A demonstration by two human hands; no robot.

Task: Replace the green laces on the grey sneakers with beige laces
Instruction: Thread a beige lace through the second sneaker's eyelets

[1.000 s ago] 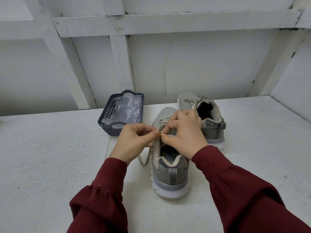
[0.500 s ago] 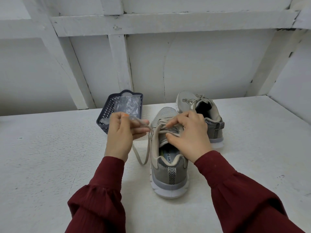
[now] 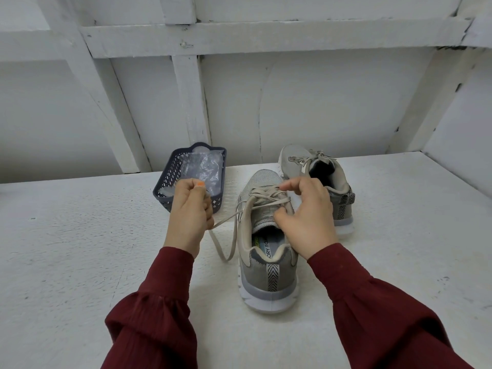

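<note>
While the left hand (image 3: 189, 214) is closed in a fist around one end of the beige lace (image 3: 226, 218), that strand runs taut from the fist across to the upper eyelets on the left side of the near sneaker (image 3: 266, 265). Below it, a slack loop of the same lace hangs down and touches the table (image 3: 80, 249) just beside the shoe. The near sneaker is grey with a white sole. It stands upright on the table with its heel toward the camera, and beige lacing crosses its throat.

The right hand (image 3: 308, 217) lies over that lacing with its fingers curled. Its thumb presses on the tongue and its forefinger reaches toward the top crossings. Whether it pinches a strand I cannot tell, because the fingers hide the contact.

The far sneaker (image 3: 319, 177) stands behind and to the right of the near one, close to it, and beige laces are already threaded through it and gathered at the top. A dark blue perforated basket (image 3: 166, 193) sits at the back of the table, left of the shoes, and holds a crumpled clear plastic bag (image 3: 205, 166). Dark red sleeves (image 3: 159, 315) cover both forearms.
</note>
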